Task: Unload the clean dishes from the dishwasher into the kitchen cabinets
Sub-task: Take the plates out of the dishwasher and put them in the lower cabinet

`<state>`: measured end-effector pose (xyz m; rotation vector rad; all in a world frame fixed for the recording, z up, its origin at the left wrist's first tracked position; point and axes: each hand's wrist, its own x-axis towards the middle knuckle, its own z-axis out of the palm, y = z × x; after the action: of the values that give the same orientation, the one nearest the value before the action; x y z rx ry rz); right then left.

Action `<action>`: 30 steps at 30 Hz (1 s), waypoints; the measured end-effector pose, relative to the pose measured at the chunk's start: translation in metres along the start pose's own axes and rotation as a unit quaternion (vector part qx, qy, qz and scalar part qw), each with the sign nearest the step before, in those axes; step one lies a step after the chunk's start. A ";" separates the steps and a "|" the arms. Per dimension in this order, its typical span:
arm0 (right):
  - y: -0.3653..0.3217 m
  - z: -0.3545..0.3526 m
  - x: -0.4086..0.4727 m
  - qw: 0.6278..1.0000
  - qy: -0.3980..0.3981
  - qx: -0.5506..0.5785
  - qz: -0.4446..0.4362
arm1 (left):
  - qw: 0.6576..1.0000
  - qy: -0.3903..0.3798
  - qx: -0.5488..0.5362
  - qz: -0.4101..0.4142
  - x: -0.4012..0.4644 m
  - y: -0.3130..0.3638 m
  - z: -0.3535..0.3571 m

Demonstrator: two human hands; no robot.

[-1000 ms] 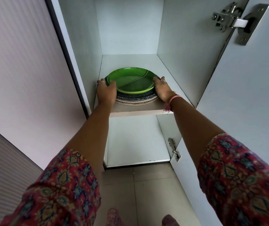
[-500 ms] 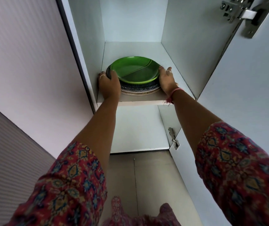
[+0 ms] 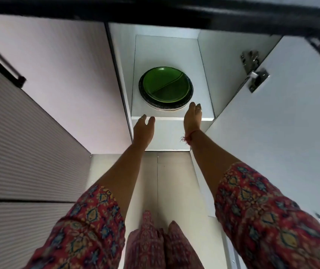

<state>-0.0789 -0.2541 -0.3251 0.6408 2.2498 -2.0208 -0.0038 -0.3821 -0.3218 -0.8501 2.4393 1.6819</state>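
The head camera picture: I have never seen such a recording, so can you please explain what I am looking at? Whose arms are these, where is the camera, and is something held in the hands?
The camera sits on a person's head and looks forward and down, so the two arms in patterned sleeves are that person's own. No machine is involved. In front is an open white cabinet with its door swung to the right. On the shelf rests a stack of plates, and a green plate with a dividing ridge lies on top. The left hand and the right hand are both open and empty. The right fingertips are close to the stack's front edge; contact cannot be told. The left hand is at the shelf's front edge, apart from the plates.
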 end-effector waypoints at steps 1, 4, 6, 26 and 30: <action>-0.010 -0.004 -0.014 1.000 -0.002 -0.001 0.007 | 1.000 -0.007 0.003 -0.018 -0.014 0.007 -0.005; -0.035 -0.023 -0.054 1.000 -0.002 -0.002 0.021 | 0.998 -0.017 -0.009 -0.052 -0.060 0.031 -0.022; -0.047 -0.041 -0.082 0.999 -0.008 -0.025 0.029 | 0.997 -0.020 -0.037 -0.065 -0.092 0.049 -0.032; -0.042 -0.259 -0.309 0.983 -0.131 -0.068 0.109 | 0.966 -0.067 -0.176 -0.177 -0.393 0.104 -0.041; -0.030 -0.293 -0.324 0.983 -0.124 -0.046 0.127 | 0.965 -0.080 -0.166 -0.186 -0.433 0.102 -0.026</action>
<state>0.2755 -0.0614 -0.1545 0.5945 1.9926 -1.7580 0.3211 -0.2046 -0.0743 -1.0790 1.7810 1.9394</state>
